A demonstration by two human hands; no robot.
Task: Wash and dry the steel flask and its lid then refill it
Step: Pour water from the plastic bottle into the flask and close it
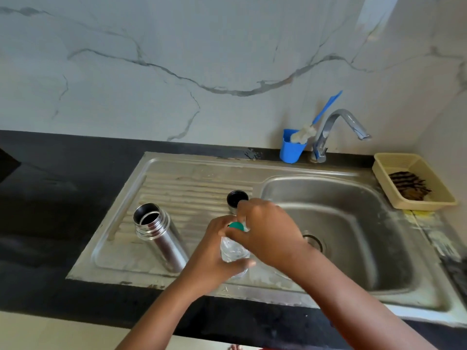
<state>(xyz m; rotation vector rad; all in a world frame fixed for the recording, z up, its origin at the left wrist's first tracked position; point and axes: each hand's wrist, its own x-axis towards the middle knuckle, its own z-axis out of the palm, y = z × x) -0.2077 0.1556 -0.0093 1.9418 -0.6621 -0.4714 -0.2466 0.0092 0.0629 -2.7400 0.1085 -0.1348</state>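
Hands at the refill stage: you are gripping a clear plastic water bottle [233, 251] around its body with your left hand [217, 251], fingers curled about it, while your right hand [267, 231] is closing its fingertips over the green screw cap [237, 225]. The open cylindrical steel flask [158, 236] is standing upright on the ribbed steel draining board [192, 185], just left of your left hand, mouth uncovered. Its dark round lid [237, 198] is resting on the board just beyond your right hand; whether they touch cannot be told. Judging from this, you are unscrewing the cap. Be holding the soft bottle lightly, since squeezing may push water out once the cap loosens. Be keeping it upright and turning only the cap. For pouring, be bringing the bottle's neck directly over the flask's mouth.
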